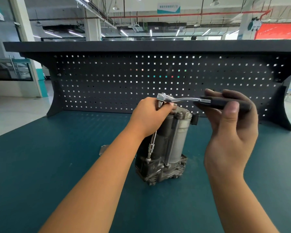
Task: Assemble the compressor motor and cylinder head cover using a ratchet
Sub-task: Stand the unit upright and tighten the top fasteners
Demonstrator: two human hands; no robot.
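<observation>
Ratchet (183, 99) over compressor (176, 140) mid-bench (57, 157) — right hand (228, 132) round handle (225, 103), left hand (149, 113) round extension (152, 144)

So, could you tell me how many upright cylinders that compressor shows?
2: a dark cylinder below the left hand, a silver cylinder right of it; more may hide behind.

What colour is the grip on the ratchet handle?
The ratchet's grip is black, best seen in the head view, in the right hand.
</observation>
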